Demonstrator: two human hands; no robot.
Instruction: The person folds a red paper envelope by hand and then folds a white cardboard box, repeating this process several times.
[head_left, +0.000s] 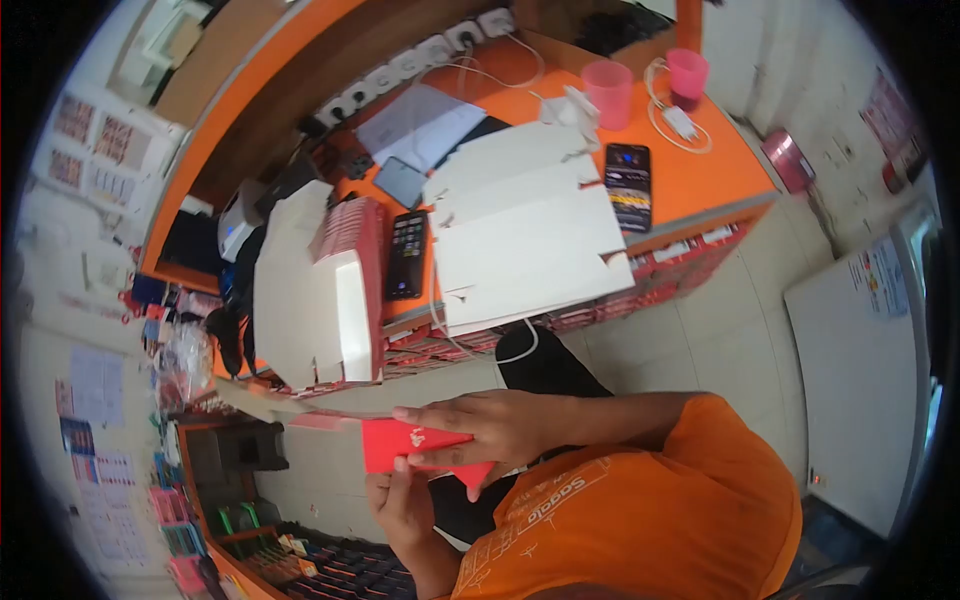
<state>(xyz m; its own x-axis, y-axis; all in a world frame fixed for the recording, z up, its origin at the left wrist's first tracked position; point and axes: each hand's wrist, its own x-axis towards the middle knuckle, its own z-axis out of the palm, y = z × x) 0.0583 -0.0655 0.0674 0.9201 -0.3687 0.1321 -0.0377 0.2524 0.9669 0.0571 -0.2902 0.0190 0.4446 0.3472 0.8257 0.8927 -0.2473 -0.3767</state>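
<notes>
A small red cardboard piece [391, 446] with white print and folded edges is between my two hands, held in front of my orange shirt. My right hand [490, 422] lies across its top with the fingers closed over it, one finger along the upper edge. From below, my left hand [398, 500] pinches the lower edge with thumb and fingertips. A long pale flap [330, 420] sticks out to the left of the red piece. Beyond my hands, white cardboard sheets [525, 240] lie stacked on the orange desk [715, 185].
Left of the sheets, an upright stack of red-edged cardboard [355, 240] stands beside a black phone [406, 255]. Another phone [629, 188] lies at the right. Pink cups [607, 95] and a white charger [680, 123] sit farther back. A white cable [480, 358] hangs over the desk's front edge.
</notes>
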